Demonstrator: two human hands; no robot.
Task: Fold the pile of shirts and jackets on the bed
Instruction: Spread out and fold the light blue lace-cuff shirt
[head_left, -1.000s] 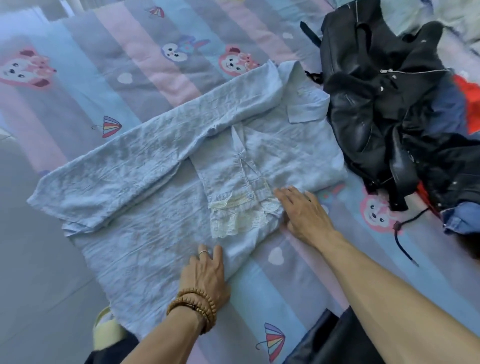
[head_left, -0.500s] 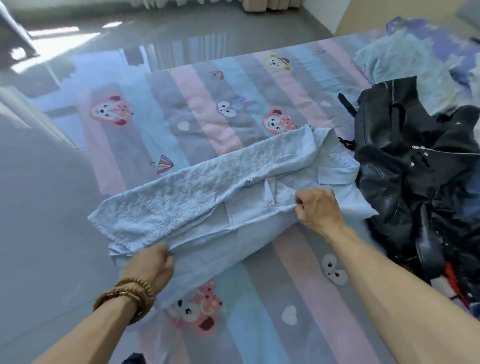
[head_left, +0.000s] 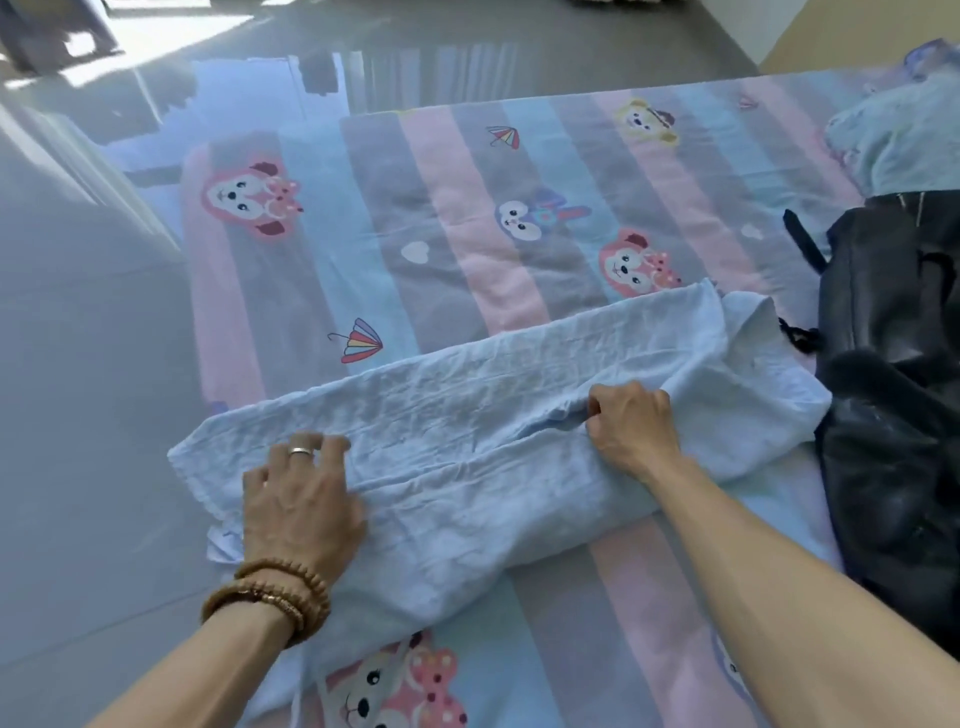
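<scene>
Your bed (head_left: 467, 249) fills most of the view, with a striped sheet in pink, blue and grey that has cartoon animals, umbrellas and hearts on it. It carries all the clothes you see. The grey floor (head_left: 78, 364) is on the left side of it.

On the right edge of the bed lies the black jacket (head_left: 893, 374), crumpled, with a shiny surface. Behind it, at the far right corner, there is a pale blue fluffy cloth (head_left: 904, 140).

The shirt (head_left: 467, 457) is light blue and wrinkled, and it lies on the near part of the bed, folded into a long narrow band. Its long axis goes from the left edge of the bed, near you, up toward the right, where its end touches the jacket. The collar end points to the right; the lower left end hangs a little over the bed edge.

Your left hand (head_left: 301, 504) rests flat on the left end of the shirt with fingers spread, holding nothing. It wears a ring (head_left: 300, 451) and a bead bracelet (head_left: 270, 597). Your right hand (head_left: 634, 426) has curled fingers and pinches a fold of the shirt near the middle right
</scene>
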